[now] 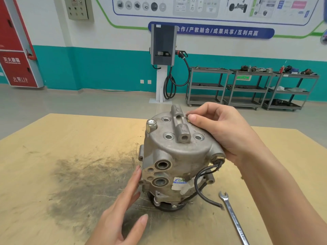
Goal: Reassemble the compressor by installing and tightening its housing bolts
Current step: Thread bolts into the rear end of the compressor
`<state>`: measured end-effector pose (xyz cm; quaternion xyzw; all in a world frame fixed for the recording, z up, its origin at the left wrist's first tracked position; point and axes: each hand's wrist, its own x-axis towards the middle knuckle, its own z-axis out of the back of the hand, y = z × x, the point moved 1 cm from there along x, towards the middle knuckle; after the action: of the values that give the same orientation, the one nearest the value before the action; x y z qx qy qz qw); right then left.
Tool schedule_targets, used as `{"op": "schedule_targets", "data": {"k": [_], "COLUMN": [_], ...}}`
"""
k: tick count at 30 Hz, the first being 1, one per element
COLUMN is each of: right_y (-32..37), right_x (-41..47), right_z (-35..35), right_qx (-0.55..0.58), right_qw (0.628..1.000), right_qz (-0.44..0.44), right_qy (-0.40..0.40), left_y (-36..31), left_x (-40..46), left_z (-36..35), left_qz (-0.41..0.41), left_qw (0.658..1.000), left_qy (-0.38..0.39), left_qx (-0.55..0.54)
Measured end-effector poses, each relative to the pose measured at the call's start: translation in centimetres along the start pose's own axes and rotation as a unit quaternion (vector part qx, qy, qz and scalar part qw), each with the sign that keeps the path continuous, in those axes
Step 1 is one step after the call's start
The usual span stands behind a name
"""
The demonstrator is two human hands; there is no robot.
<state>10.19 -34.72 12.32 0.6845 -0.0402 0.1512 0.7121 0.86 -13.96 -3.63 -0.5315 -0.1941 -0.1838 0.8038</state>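
My left hand (123,206) lies flat-fingered against the side of the compressor (178,161), which stands upright on the bench (70,138). 3 bolt holes (168,136) in its top cover gape empty. My right hand (221,128) pinches a brass-coloured bolt (188,119) at the 4th. Next, I reckon: thread it finger-tight, then fetch the spanner (233,221).

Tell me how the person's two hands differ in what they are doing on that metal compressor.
The left hand lies flat, fingers straight, against the compressor low on its side; the right hand reaches over the top.
The left hand holds nothing; the right hand pinches a small brass-coloured bolt at a hole.
Both touch the compressor.
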Motion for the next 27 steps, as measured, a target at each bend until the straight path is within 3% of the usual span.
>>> {"op": "schedule_targets", "data": {"k": [5, 9, 12, 15, 18, 22, 27], "right_y": [0.2, -1.6, -5.5, -9.2, -10.5, -10.9, -11.1], "right_x": [-0.1, -0.2, -0.2, -0.2, -0.5, -1.0, -1.1], "right_z": [2.2, 5.6, 7.6, 9.2, 10.7, 11.8, 11.9], "right_qx": [0.061, -0.120, -0.360, -0.600, -0.714, -0.735, -0.728], "right_qw": [0.998, 0.990, 0.928, 0.788, 0.674, 0.632, 0.639], "right_qz": [-0.013, 0.010, -0.039, -0.136, -0.190, -0.245, -0.248], "right_qy": [0.013, -0.080, -0.086, -0.027, 0.000, 0.016, -0.025], "left_y": [-0.4, -0.6, -0.7, -0.7, -0.6, -0.5, -0.7], "left_x": [-0.1, -0.1, -0.2, -0.1, 0.0, 0.1, 0.0], "left_z": [0.3, 0.5, 0.4, 0.4, 0.4, 0.3, 0.4], "left_qz": [0.007, 0.017, 0.014, 0.008, -0.003, -0.010, -0.009], "left_qw": [1.000, 0.999, 0.999, 0.999, 0.999, 0.999, 0.999], "left_qy": [0.017, 0.027, 0.024, 0.023, 0.021, 0.021, 0.019], "left_qx": [0.010, 0.008, 0.016, 0.021, 0.028, 0.028, 0.033]}}
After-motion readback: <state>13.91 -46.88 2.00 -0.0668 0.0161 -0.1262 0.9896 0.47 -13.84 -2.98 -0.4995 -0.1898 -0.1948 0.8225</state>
